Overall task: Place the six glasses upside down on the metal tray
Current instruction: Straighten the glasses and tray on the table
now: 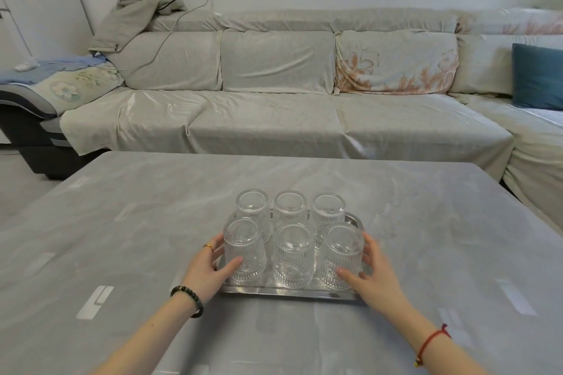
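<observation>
A metal tray [286, 292] lies on the grey table near me. Several clear ribbed glasses stand upside down on it in two rows of three. My left hand [207, 271] wraps the front left glass [243, 250], thumb on its near side and fingers behind. My right hand [377, 274] wraps the front right glass [342, 253] the same way. Between them, untouched, stands the front middle glass [293, 256]. The back row [289, 207] stands free of both hands.
The grey table [152, 222] spreads wide to the left, the right and beyond the tray. A long covered sofa [274, 119] runs behind the table's far edge, with a teal cushion [537, 76] at its right end.
</observation>
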`<state>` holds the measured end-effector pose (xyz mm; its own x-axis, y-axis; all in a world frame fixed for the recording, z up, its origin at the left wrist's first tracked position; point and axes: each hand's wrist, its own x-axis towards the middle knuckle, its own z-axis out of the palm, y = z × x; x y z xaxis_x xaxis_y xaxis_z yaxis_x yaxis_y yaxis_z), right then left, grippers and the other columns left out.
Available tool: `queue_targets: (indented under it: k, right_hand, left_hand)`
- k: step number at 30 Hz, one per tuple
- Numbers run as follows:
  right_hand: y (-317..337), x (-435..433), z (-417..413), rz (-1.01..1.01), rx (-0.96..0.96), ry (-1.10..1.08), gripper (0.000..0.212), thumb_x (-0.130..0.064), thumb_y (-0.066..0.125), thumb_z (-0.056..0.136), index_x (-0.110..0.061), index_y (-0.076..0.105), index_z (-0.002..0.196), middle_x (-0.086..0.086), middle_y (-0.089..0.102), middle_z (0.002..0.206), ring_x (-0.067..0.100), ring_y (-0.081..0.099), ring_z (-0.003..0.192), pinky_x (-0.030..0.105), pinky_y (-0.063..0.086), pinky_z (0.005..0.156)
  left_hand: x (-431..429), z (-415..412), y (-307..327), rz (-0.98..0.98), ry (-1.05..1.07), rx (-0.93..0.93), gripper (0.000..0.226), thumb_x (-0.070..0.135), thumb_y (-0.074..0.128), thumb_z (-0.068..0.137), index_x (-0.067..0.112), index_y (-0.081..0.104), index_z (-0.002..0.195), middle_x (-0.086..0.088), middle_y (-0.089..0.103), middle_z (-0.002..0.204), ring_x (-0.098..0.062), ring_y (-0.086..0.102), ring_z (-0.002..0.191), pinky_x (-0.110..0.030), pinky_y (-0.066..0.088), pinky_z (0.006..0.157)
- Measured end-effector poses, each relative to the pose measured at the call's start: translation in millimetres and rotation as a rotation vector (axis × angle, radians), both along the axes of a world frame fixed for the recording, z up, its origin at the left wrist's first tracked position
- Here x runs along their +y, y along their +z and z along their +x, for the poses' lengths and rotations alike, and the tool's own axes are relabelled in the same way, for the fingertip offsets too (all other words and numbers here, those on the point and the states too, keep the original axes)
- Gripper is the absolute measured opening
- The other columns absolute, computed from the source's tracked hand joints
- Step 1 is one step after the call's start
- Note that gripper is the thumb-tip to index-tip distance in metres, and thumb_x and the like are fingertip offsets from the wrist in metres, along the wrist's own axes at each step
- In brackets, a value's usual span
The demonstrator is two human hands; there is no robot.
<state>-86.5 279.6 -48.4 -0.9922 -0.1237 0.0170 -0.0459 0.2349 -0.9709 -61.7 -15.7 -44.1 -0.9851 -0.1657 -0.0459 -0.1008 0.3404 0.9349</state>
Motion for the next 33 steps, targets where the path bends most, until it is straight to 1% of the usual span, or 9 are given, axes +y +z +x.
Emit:
queue_targets:
  k: [3,10,14,18,22,24,27,30,33]
  right_hand:
    - [-0.9,-7.9,-3.2,0.017,0.01,-0.042,0.079,-0.01,0.076,0.07,-0.026,0.032,0.134,-0.007,0.049,0.128,0.018,0.045,0.123,0.045,0.044,0.099]
    - [3.9,-14.2,-3.2,0.043,0.002,-0.045,0.083,-0.011,0.076,0.07,-0.021,0.029,0.137,0.001,0.045,0.137,0.02,0.041,0.129,0.048,0.038,0.106]
    - [11.7,-18.6,15.8,0.099,0.235,-0.253,0.079,-0.009,0.075,0.07,-0.022,0.03,0.134,-0.008,0.039,0.131,0.004,0.037,0.123,0.031,0.032,0.109]
    - [11.3,-44.1,59.2,0.122,0.544,-0.202,0.055,-0.006,0.066,0.072,-0.036,0.047,0.114,-0.015,0.054,0.108,-0.001,0.052,0.101,0.008,0.041,0.088]
    - [-4.0,-85.6,73.8,0.022,0.276,-0.037,0.067,0.001,0.064,0.074,-0.043,0.035,0.116,-0.013,0.043,0.123,-0.003,0.049,0.106,0.006,0.041,0.084]
    - [-6.7,-100.9,70.4,-0.062,0.125,-0.066,0.069,0.001,0.062,0.076,-0.036,0.03,0.125,-0.009,0.037,0.128,0.004,0.047,0.107,0.013,0.04,0.087]
    - [-4.7,-115.7,65.9,-0.122,0.018,-0.098,0.071,0.003,0.059,0.078,-0.019,0.025,0.137,0.002,0.03,0.137,0.014,0.043,0.113,0.025,0.038,0.097]
    - [-1.1,-121.0,65.1,-0.129,-0.016,-0.087,0.07,0.003,0.055,0.08,-0.016,0.021,0.139,0.005,0.024,0.144,0.017,0.04,0.124,0.031,0.035,0.107]
    - [0.1,-116.8,63.2,-0.106,-0.043,-0.042,0.071,0.0,0.054,0.081,-0.017,0.019,0.14,0.004,0.025,0.147,0.014,0.036,0.129,0.031,0.032,0.11]
  left_hand:
    - [4.4,-1.0,-0.4,-0.03,0.029,0.027,0.061,0.019,0.067,0.078,0.014,0.038,0.131,-0.004,0.05,0.134,-0.019,0.046,0.125,-0.034,0.036,0.107]
    - [5.8,-2.2,-2.6,-0.018,0.021,0.049,0.06,0.017,0.067,0.078,0.013,0.038,0.131,-0.005,0.049,0.136,-0.019,0.046,0.125,-0.037,0.035,0.109]
    - [3.8,1.5,-7.5,-0.029,0.019,0.057,0.069,0.021,0.067,0.077,0.017,0.033,0.136,0.002,0.043,0.14,-0.013,0.04,0.129,-0.033,0.033,0.108]
    - [-2.9,6.9,-16.4,-0.126,0.019,0.069,0.073,0.029,0.068,0.076,0.019,0.03,0.138,0.01,0.04,0.138,-0.002,0.035,0.124,-0.022,0.029,0.103]
    - [-1.5,11.8,-20.1,-0.094,-0.031,0.032,0.07,0.026,0.067,0.078,0.021,0.03,0.138,0.013,0.045,0.131,-0.004,0.042,0.111,-0.016,0.035,0.096]
    - [0.7,13.9,-20.8,-0.116,-0.04,0.043,0.069,0.027,0.067,0.078,0.023,0.031,0.137,0.02,0.051,0.114,-0.005,0.042,0.092,-0.009,0.039,0.078]
    - [1.8,16.1,-23.6,-0.109,-0.05,0.058,0.07,0.031,0.067,0.077,0.025,0.031,0.137,0.022,0.051,0.103,-0.003,0.041,0.087,-0.008,0.039,0.073]
    - [3.4,15.8,-25.7,-0.096,-0.061,0.059,0.074,0.026,0.067,0.078,0.022,0.027,0.14,0.015,0.052,0.119,-0.006,0.043,0.09,-0.009,0.039,0.077]
    - [4.2,17.7,-28.4,-0.114,-0.062,0.048,0.077,0.026,0.067,0.078,0.022,0.023,0.141,0.015,0.046,0.133,-0.004,0.044,0.079,-0.004,0.043,0.067]
